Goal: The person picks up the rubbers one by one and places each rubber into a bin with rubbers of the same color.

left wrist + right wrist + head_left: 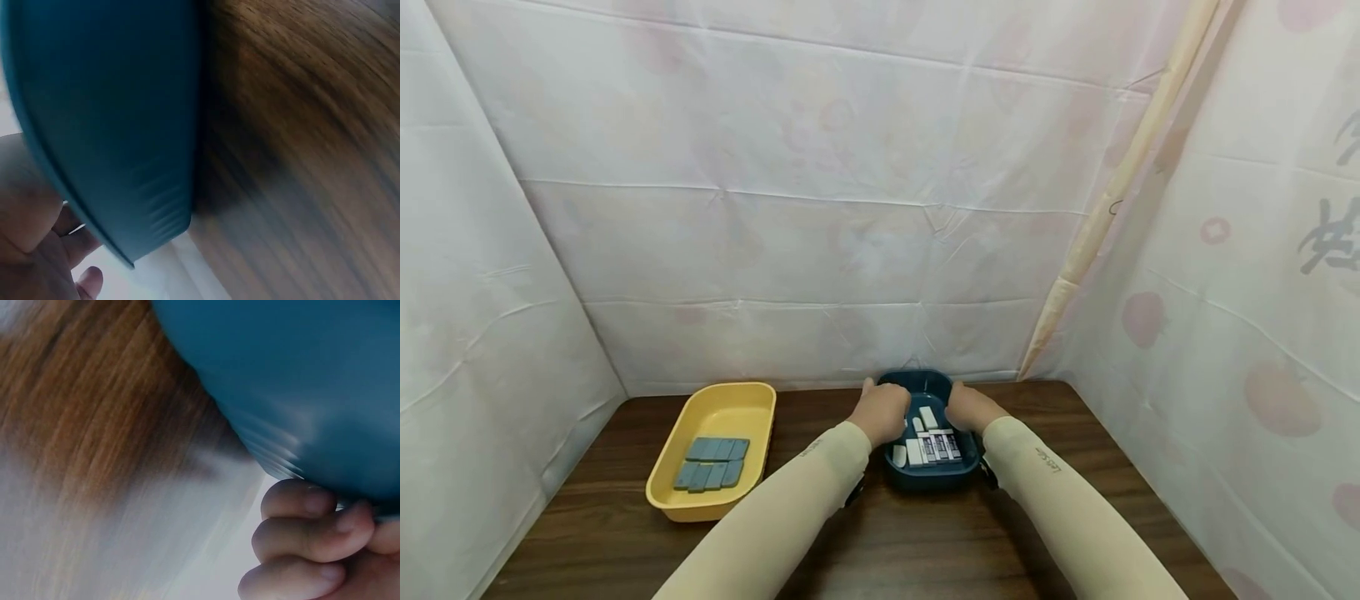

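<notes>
A dark blue plastic tray [931, 481] stands on the table near the back wall. Inside it lie several white blocks [928, 417], some wrapped in dark printed sleeves [940, 447] like erasers. My left hand [882, 412] holds the tray's left rim; in the left wrist view its thumb is at the rim and the fingers [78, 244] are partly hidden behind the tray wall. On the opposite side my right hand [972, 408] grips the right rim. Its curled fingers [306, 540] show under the rim in the right wrist view.
To the left, a yellow tray [658, 492] holds two rows of grey flat pieces [711, 462]. White patterned sheets [820, 250] hang behind and at both sides of the dark wooden table [595, 533]. A wrapped pole [1097, 225] leans in the back right corner.
</notes>
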{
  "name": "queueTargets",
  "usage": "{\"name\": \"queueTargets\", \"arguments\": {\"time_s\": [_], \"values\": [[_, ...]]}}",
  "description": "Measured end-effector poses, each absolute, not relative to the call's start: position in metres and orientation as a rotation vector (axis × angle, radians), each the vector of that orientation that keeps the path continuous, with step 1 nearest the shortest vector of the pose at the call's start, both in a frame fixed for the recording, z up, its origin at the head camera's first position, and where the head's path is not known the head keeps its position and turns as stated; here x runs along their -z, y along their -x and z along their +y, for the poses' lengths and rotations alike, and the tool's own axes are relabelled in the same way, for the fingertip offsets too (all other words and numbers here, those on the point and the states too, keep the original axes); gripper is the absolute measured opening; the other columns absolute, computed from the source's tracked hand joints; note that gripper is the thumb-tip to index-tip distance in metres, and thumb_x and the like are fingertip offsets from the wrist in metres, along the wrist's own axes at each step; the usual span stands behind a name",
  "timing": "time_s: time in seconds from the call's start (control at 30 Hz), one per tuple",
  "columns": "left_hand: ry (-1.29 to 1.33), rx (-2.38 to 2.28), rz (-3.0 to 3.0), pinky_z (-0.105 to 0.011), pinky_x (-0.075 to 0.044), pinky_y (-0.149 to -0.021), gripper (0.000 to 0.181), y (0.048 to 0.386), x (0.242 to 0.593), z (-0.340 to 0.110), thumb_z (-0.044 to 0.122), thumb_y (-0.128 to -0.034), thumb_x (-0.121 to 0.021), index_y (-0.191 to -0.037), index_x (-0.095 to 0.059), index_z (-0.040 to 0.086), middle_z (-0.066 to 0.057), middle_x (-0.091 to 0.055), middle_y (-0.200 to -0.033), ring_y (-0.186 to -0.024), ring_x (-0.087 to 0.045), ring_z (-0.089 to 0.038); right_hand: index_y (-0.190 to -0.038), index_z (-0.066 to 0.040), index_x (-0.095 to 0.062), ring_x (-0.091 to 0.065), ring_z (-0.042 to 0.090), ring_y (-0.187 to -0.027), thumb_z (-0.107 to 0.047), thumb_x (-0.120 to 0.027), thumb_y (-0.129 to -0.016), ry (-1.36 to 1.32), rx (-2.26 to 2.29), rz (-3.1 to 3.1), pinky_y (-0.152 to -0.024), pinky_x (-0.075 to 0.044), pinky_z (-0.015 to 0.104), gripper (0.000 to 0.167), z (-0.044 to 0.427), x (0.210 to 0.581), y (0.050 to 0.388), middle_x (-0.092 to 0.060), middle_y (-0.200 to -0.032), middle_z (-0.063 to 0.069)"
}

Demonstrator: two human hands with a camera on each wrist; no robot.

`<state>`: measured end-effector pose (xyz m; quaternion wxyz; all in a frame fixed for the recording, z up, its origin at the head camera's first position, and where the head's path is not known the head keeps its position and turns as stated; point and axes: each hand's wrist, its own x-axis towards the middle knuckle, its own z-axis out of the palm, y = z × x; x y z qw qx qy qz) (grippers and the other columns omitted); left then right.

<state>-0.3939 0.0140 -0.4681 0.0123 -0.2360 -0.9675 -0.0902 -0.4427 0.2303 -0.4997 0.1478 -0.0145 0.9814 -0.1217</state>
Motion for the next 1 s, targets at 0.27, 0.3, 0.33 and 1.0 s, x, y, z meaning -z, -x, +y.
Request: {"name": "queueTargets", "arguments": {"time_s": [0.27,0.3,0.33,1.0], "values": [[0.765,0.159,-3.010,-0.043,-0.037,-0.094,0.024,0.424,0.496,0.023,0.015,-0.1048,-0.080,-0.083,-0.072,0.023,0.008,-0.066,-0.072,-0.076,-0.059,-0.014,-0.175,0.013,-0.019,-0.072,0.033,-0.117,-0.017,-0.050,-0.116,0.012,0.411,2.820,-0.098,-0.061,0.051,0.073,0.226,0.486,0.431,-0.057,-0.164,0.034],[0.760,0.150,-3.015,-0.044,-0.038,-0.097,0.024,0.425,0.498,0.025,0.014,-0.1056,-0.079,-0.084,-0.073,0.023,0.008,-0.066,-0.072,-0.076,-0.060,-0.014,-0.175,0.014,-0.019,-0.072,0.032,-0.116,-0.017,-0.050,-0.117,0.018,0.398,2.823,-0.098,-0.061,0.050,0.073,0.226,0.486,0.430,-0.057,-0.163,0.034],[0.756,0.142,-3.018,-0.044,-0.039,-0.099,0.025,0.425,0.500,0.026,0.014,-0.1059,-0.079,-0.084,-0.073,0.024,0.008,-0.066,-0.072,-0.076,-0.060,-0.014,-0.174,0.014,-0.018,-0.072,0.031,-0.115,-0.018,-0.050,-0.117,0.022,0.386,2.824,-0.097,-0.061,0.049,0.073,0.226,0.485,0.429,-0.058,-0.163,0.033],[0.742,0.102,-3.057,-0.046,-0.038,-0.106,0.042,0.402,0.486,0.033,0.011,-0.1062,-0.075,-0.067,-0.064,0.022,0.006,-0.062,-0.063,-0.069,-0.058,-0.013,-0.176,0.013,-0.017,-0.073,0.031,-0.108,-0.023,-0.051,-0.118,0.061,0.311,2.813,-0.099,-0.059,0.048,0.076,0.224,0.486,0.430,-0.059,-0.163,0.032]]}}
